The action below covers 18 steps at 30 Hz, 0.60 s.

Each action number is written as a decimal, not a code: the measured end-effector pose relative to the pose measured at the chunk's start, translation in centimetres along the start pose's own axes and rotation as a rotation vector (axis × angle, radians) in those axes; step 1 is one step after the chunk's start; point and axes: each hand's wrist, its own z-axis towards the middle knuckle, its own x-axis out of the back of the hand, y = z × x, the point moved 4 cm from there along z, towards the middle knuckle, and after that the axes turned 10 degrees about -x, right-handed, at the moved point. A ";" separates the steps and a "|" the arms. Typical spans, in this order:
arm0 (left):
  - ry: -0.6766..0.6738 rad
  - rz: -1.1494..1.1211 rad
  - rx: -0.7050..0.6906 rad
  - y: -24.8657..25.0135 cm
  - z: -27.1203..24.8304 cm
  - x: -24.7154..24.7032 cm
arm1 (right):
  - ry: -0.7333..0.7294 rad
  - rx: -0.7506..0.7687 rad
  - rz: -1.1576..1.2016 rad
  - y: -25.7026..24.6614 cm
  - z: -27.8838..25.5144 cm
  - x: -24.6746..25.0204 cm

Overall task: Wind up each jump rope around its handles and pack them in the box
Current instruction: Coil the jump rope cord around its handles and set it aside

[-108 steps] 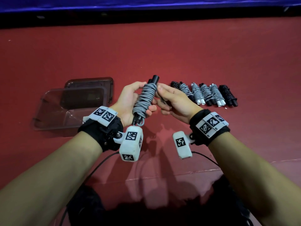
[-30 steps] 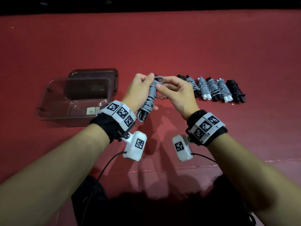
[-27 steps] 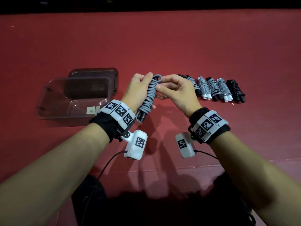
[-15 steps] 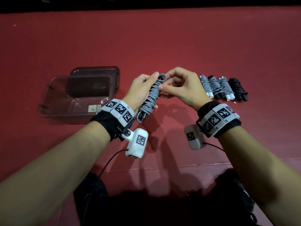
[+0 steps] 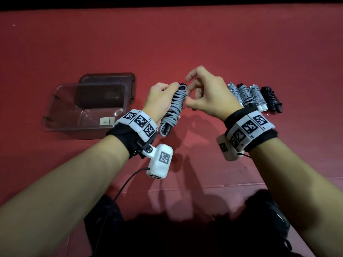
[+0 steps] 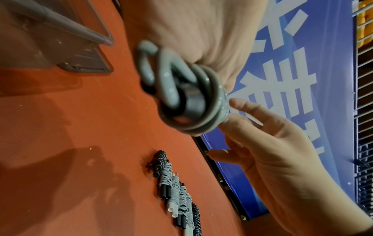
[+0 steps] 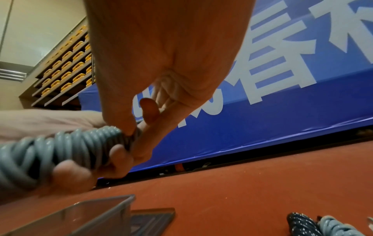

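My left hand grips a grey jump rope wound round its black handles, held upright above the red floor. A small loop of rope sits at its top end by the handle tips. My right hand meets the bundle from the right. In the right wrist view its thumb presses on the top coils of the rope, with a finger lying behind them. The index finger is lifted clear. The left wrist view shows the handle ends inside the coils.
A clear plastic box stands open on the floor to the left, its lid lying behind it. A row of several wound ropes, grey and black, lies to the right, partly hidden by my right hand.
My right hand has gone from pinching the end loop at the top of the bundle to lifting and spreading its fingers, thumb still on the coils. The left hand keeps its hold.
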 end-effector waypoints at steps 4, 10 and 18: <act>0.071 0.030 -0.014 0.0 -0.1 0.2 | 0.153 0.064 -0.140 0.0 -0.2 -0.9; 0.130 0.427 -0.143 0.3 0.3 0.7 | 0.193 0.179 -0.398 -0.5 -0.4 -2.4; 0.099 0.423 -0.222 1.6 0.3 0.7 | 0.409 0.339 -0.359 -0.2 -1.3 -1.5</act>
